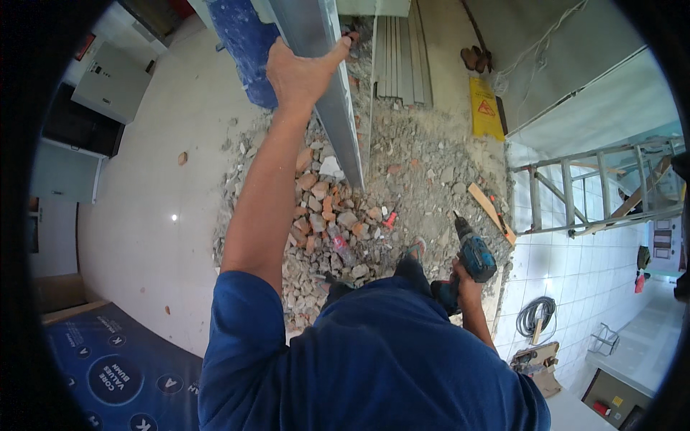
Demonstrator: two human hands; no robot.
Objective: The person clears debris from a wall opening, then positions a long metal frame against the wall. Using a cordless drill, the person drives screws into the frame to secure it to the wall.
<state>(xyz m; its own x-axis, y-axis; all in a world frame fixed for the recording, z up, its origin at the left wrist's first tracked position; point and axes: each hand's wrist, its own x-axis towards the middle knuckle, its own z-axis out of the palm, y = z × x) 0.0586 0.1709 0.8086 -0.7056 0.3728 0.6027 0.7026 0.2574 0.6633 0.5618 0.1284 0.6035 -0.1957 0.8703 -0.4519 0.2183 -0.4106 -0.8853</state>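
My left hand [300, 77] reaches forward and is closed round the edges of a long grey metal stud [338, 122]. The stud slants down from the top of the picture, and its lower end comes down by the rubble. In my right hand [468, 286], low at my right side, is a teal and black cordless drill [476, 255]. The bit points away from me and touches nothing that I can make out. A blue, white-smeared container or panel [244, 50] is just left of my left hand; its kind is unclear.
Broken brick and concrete rubble [316, 208] covers the floor ahead, with a plastic bottle [341, 244] in it. On the right are a wooden strip [490, 212], a yellow warning sign [486, 108], a metal ladder [568, 194] and a coiled cable [536, 317]. Long grey profiles [399, 61] lie ahead.
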